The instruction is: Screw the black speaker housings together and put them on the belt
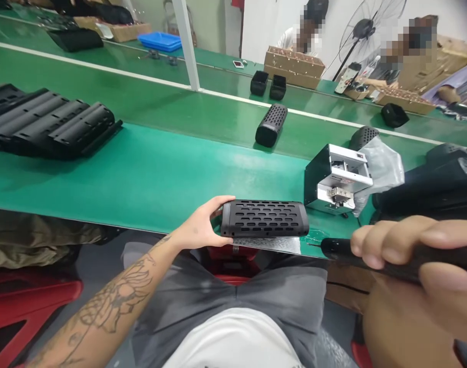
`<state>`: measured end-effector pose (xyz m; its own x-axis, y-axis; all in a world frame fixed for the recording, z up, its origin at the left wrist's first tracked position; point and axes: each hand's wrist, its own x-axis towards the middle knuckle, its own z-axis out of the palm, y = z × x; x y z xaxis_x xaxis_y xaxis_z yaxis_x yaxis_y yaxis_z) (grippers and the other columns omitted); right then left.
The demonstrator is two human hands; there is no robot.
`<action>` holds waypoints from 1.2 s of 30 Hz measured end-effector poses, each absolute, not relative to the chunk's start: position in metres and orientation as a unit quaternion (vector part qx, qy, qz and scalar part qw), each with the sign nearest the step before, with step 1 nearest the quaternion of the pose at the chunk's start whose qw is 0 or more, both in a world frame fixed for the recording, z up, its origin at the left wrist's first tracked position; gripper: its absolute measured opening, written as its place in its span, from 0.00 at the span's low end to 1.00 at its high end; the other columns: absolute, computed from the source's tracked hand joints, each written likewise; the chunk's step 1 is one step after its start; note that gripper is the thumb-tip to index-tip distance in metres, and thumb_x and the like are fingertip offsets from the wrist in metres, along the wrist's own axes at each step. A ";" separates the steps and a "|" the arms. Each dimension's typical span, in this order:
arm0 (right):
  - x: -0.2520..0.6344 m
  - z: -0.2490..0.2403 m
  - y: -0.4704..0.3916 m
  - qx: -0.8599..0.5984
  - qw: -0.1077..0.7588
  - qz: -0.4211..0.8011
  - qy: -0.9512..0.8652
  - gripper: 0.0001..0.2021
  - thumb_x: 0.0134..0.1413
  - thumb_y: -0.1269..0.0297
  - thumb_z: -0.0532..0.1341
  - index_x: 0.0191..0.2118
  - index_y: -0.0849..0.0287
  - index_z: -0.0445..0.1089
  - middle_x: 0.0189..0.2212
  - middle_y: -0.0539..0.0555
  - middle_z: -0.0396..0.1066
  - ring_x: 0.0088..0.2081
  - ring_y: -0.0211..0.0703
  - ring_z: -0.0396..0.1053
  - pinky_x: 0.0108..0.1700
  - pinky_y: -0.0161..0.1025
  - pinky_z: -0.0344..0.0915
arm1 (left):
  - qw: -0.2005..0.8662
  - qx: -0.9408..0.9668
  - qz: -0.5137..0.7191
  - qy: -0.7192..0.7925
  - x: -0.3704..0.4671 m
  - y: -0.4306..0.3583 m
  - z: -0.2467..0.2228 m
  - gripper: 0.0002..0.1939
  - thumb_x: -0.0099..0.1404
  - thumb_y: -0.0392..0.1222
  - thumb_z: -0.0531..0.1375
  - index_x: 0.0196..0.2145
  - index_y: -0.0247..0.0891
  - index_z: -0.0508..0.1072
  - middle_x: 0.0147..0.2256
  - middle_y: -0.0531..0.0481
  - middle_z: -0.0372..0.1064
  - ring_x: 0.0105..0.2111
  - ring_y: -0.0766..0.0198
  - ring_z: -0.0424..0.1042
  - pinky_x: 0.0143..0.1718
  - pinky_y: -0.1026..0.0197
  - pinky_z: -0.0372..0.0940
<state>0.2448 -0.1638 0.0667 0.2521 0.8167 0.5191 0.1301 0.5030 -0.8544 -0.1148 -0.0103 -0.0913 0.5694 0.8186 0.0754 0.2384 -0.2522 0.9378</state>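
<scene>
Left grip (202, 225): arm in from lower left, palm toward the slotted black case (266, 217), thumb on its near side, fingers on the far side. Grip is part-spread, holding the case's left end.

Right grip (417, 240): arm from lower right, fingers wrapped around a black driver (338, 249), closed on its body. Driver points left, thin bit out front, tip near the case's right end but apart from it.

Case sits directly right of the left grip, at the near edge of the green surface (160, 168). Long axis runs left-right, about parallel to that edge, slotted face up. Silvery sheet (283, 246) shows along its near side.

Around: black-and-white machine (333, 179) stands beyond the right grip, a bit left of it, closest obstacle to the driver. Clear plastic bag (384, 163) hangs off its right side. Second perforated case (271, 125) is well beyond the left grip and to its right, long axis pointing away. Stacked black shells (57, 122) lie far left of the left grip.
</scene>
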 end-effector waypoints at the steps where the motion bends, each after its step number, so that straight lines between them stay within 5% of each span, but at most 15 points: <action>1: 0.240 0.063 -0.158 -0.419 0.671 0.253 -0.557 0.11 0.58 0.56 0.81 0.45 0.45 0.85 0.25 0.51 0.77 0.23 0.52 0.75 0.26 0.56 0.77 | 0.492 0.740 0.290 0.356 -0.115 -0.010 -0.092 0.54 0.56 0.46 0.83 0.76 0.45 0.70 0.71 0.39 0.75 0.68 0.43 0.81 0.77 0.42 0.72; 8: 0.229 0.040 -0.128 -0.388 0.709 0.245 -0.537 0.12 0.58 0.59 0.82 0.43 0.52 0.84 0.25 0.48 0.78 0.22 0.46 0.74 0.26 0.49 0.75 | 0.486 0.748 0.282 0.354 -0.114 -0.014 -0.087 0.52 0.58 0.46 0.82 0.76 0.46 0.69 0.72 0.41 0.72 0.71 0.44 0.78 0.79 0.44 0.70; 36: 0.231 0.042 -0.105 -0.321 0.586 0.381 -0.639 0.06 0.61 0.67 0.77 0.42 0.51 0.83 0.23 0.47 0.74 0.19 0.40 0.69 0.22 0.41 0.74 | 0.407 0.805 0.273 0.336 -0.115 -0.011 -0.089 0.55 0.57 0.53 0.82 0.77 0.46 0.68 0.73 0.40 0.71 0.70 0.41 0.77 0.78 0.46 0.70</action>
<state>0.2314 -0.1054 0.0421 -0.1062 0.8566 0.5049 -0.0361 0.5041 -0.8629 -0.1148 -0.0108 -0.0886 0.6256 0.7624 0.1656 0.3187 -0.4435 0.8377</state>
